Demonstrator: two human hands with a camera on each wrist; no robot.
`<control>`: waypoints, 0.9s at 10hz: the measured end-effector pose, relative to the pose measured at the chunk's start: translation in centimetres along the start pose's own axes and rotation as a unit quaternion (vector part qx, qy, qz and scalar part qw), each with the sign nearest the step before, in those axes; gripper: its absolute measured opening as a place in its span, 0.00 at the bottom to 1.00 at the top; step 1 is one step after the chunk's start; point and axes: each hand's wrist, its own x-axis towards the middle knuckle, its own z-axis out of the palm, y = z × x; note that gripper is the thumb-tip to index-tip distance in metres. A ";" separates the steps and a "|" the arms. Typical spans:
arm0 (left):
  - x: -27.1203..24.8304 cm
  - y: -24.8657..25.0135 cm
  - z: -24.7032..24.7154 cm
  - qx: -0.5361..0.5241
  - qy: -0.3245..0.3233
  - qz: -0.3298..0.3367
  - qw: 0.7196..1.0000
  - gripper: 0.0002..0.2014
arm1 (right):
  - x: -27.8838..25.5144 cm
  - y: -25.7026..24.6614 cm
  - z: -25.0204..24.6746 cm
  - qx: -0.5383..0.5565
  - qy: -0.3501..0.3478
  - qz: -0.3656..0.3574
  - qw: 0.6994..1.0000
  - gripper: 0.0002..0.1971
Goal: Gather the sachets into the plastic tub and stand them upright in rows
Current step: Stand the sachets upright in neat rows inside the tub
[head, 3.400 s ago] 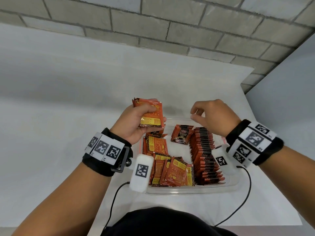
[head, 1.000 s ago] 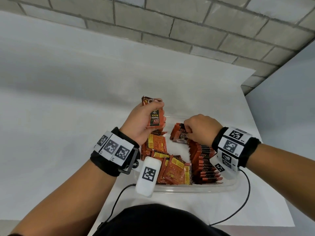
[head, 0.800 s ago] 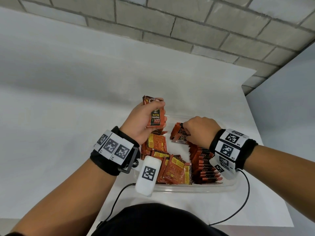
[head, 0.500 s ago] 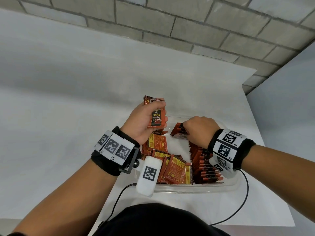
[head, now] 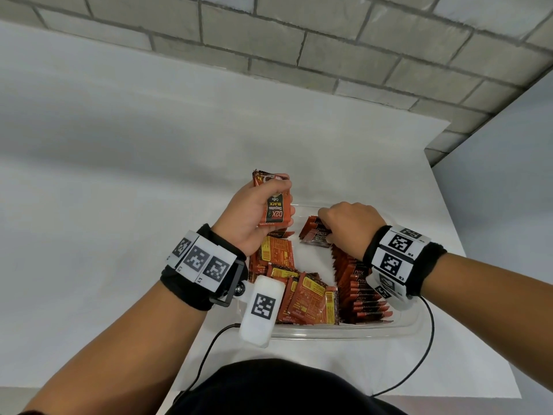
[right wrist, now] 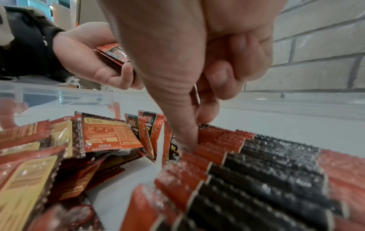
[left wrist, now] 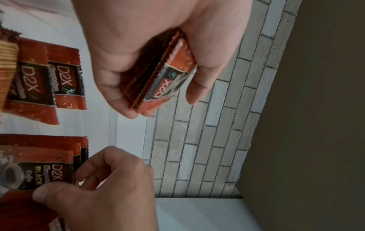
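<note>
— Sachets: left hand (head: pixel 251 218) is clamping a stack (head: pixel 274 205), fingers wrapped, above the plastic tub (head: pixel 344 332).
— Right hand (head: pixel 351 226) is pinching one sachet (head: pixel 314 235) at the standing row (head: pixel 356 283); next, probably seating it upright.

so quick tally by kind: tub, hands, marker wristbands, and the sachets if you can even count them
plastic tub: 1
hands: 2, left hand and right hand
marker wristbands: 2
sachets: too many and too overlapped for an exact count
total: 5, plus the sachets
</note>
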 end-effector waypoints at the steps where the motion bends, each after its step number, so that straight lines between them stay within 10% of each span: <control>1: 0.0 0.0 0.0 -0.001 0.001 0.001 1.000 0.03 | 0.0 0.1 -0.1 0.009 0.003 0.003 1.000 0.06; 9: 0.2 -0.1 -0.2 -0.008 0.001 -0.003 1.000 0.02 | -0.2 0.1 -0.4 0.025 0.005 0.004 1.000 0.08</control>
